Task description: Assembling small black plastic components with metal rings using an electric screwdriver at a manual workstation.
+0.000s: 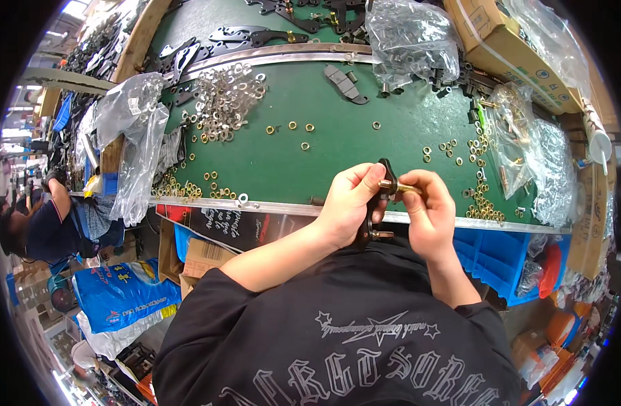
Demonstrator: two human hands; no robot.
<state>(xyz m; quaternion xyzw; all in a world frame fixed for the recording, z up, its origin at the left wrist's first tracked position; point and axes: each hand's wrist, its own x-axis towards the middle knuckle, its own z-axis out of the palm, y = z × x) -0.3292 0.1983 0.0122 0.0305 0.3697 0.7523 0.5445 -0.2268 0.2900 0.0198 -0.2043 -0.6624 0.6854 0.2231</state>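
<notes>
My left hand [345, 208] is closed round a black metal bracket [387, 166], held upright just over the table's front edge. A brass-coloured bolt [408, 188] crosses the bracket near its upper part, and the fingers of my right hand [432, 215] pinch its right end. Whether the bolt is fully seated, I cannot tell. Lower down, a second short metal pin [382, 235] sticks out from the bracket. My left fingers hide much of the bracket's middle.
On the green table [256, 162] lie a heap of silver washers [222, 98], scattered brass nuts [483, 203] and a brake pad [345, 84]. Plastic bags [415, 37] and a carton [520, 61] stand at the right. A blue crate [490, 260] sits below the edge. Another person [43, 223] works at left.
</notes>
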